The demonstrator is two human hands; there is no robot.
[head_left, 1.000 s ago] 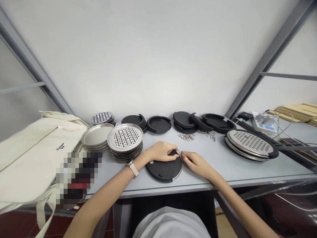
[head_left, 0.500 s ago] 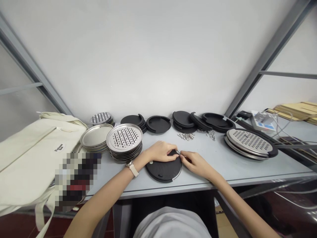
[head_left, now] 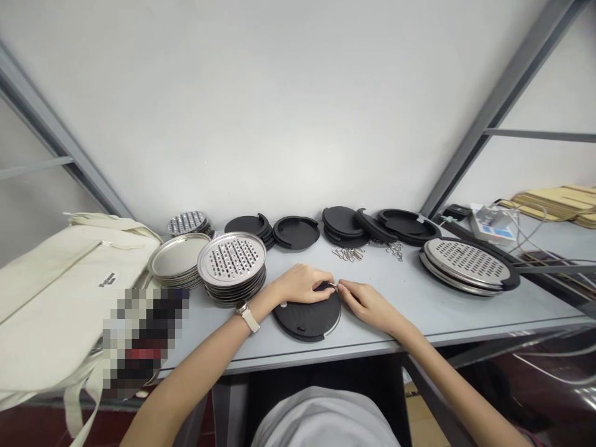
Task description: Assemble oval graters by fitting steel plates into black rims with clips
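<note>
A black round plastic holder (head_left: 310, 320) lies flat near the table's front edge, with a pale curved strip along its lower right rim. My left hand (head_left: 302, 284) rests across its upper part, thumb and fingers closed at the far right rim. Close against those fingertips, my right hand (head_left: 365, 303) pinches a small metal wire clip (head_left: 333, 285) at the rim. The fingers hide most of the clip and how it sits on the holder. Beyond the hands, several similar wire clips (head_left: 349, 254) form a loose pile.
Round metal graters (head_left: 231, 259) and plain metal discs (head_left: 179, 256) are stacked left, beside a cream bag (head_left: 69, 298). Black holders (head_left: 296, 232) line the wall. Graters in a black holder (head_left: 468, 264) lie right, near a white power strip (head_left: 493, 226). Grey posts (head_left: 498, 105) flank the table.
The metal clip at the fingertips has turned slightly, and my right fingers have shifted a little with it. The holder and my left hand stay in place; the view has shifted slightly.
</note>
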